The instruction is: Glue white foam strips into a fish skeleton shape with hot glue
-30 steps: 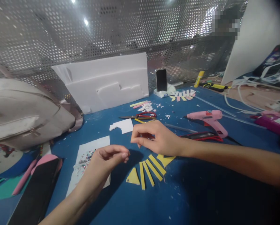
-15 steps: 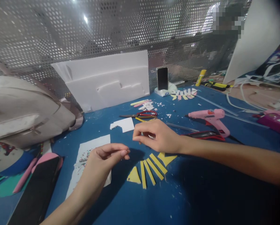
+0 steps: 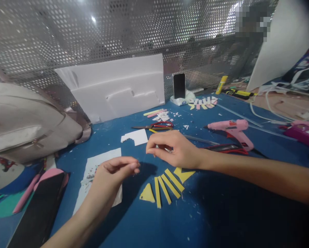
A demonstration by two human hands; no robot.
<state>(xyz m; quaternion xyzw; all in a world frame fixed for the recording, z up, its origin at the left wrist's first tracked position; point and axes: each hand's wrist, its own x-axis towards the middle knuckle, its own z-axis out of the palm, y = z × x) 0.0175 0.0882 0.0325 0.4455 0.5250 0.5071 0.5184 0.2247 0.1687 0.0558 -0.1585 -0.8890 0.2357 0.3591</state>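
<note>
My left hand (image 3: 113, 172) hovers above a white sheet (image 3: 99, 179) dotted with small gems, its thumb and fingers pinched together on something too small to make out. My right hand (image 3: 173, 148) floats just beyond, fingers curled and pinched, a small pale bit showing under them. Below both hands lie yellow foam strips and triangles (image 3: 165, 186) fanned out on the blue table (image 3: 216, 206). A white foam scrap (image 3: 135, 137) sits just behind the hands.
Red-handled scissors (image 3: 157, 126) and a pink glue gun (image 3: 232, 129) lie behind my right hand. A white foam board (image 3: 113, 86) leans on the perforated metal screen. A grey bag (image 3: 27, 124) fills the left; a phone (image 3: 179, 86) stands at the back.
Both hands have stayed almost in place; the left has drifted slightly left and the view has shifted a little.
</note>
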